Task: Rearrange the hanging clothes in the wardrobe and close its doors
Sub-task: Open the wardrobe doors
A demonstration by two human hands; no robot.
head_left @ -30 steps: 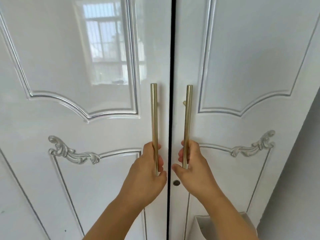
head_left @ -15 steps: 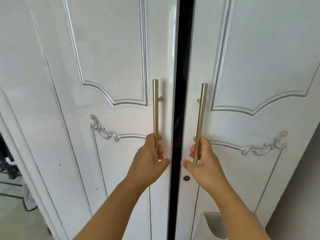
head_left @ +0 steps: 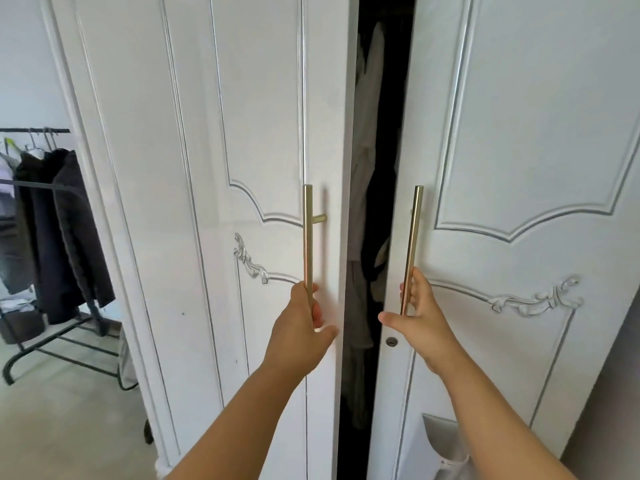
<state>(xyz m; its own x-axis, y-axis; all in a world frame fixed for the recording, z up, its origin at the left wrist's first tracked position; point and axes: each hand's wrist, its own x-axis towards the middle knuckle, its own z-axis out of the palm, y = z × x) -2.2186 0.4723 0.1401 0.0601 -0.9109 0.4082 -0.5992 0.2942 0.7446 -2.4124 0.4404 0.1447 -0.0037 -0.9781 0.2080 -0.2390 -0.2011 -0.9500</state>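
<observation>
Two wardrobe doors, the left door (head_left: 263, 133) and the right door (head_left: 519, 133), look painted white with a smooth, slightly glossy finish and thin grey-lined mouldings. Each carries a raised scroll ornament (head_left: 535, 301) with a worn, silvery look. The two bar handles (head_left: 307, 244) look like brushed brass-toned metal, satin rather than mirror-bright. In the gap between the doors hangs soft, matt cloth (head_left: 367, 133), pale and dark. Left of the left door, a black metal rack (head_left: 62, 348) holds dark matt garments.

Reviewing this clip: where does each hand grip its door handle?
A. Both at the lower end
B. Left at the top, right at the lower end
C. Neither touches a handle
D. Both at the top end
A: the left hand and right hand each curl round the lower end of the left handle and right handle.
</observation>
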